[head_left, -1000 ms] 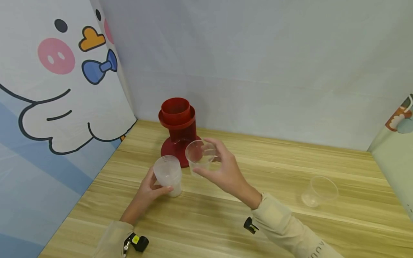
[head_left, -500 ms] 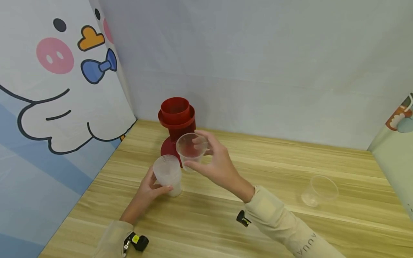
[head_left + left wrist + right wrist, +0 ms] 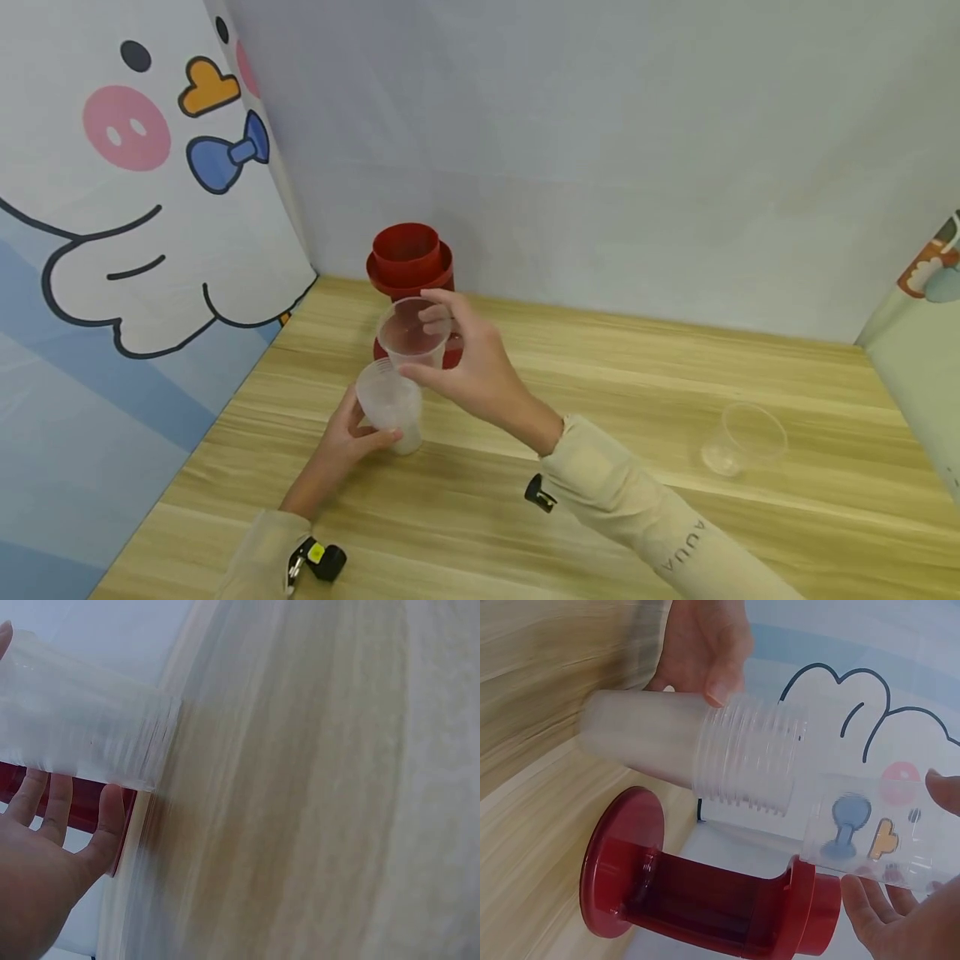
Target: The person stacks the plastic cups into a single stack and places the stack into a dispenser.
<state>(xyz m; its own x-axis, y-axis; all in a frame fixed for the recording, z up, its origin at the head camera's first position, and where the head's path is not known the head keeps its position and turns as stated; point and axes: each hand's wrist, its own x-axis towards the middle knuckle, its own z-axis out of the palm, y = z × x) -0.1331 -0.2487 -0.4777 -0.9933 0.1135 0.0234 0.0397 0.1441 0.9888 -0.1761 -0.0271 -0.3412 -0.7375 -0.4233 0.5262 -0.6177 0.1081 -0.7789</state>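
In the head view my left hand [image 3: 347,442] holds a stack of nested clear plastic cups [image 3: 388,404] upright on the table. My right hand [image 3: 483,367] grips a single clear plastic cup [image 3: 412,346] by its side, thumb and fingers around it. That cup hangs just above and behind the stack. The right wrist view shows a small gap between the base of the single cup [image 3: 870,825] and the rims of the stack [image 3: 742,757]. A red cup-shaped stand [image 3: 408,262] with a round base is directly behind, its lower part partly hidden by the single cup.
Another clear cup [image 3: 742,442] stands alone on the wooden table [image 3: 600,533] at the right. A pale curtain [image 3: 570,167] closes off the back, and a printed cartoon panel [image 3: 150,275] borders the left side.
My right hand has carried the single cup left and slightly back, from beside the stack to above it. The left hand and the stack have stayed in place.
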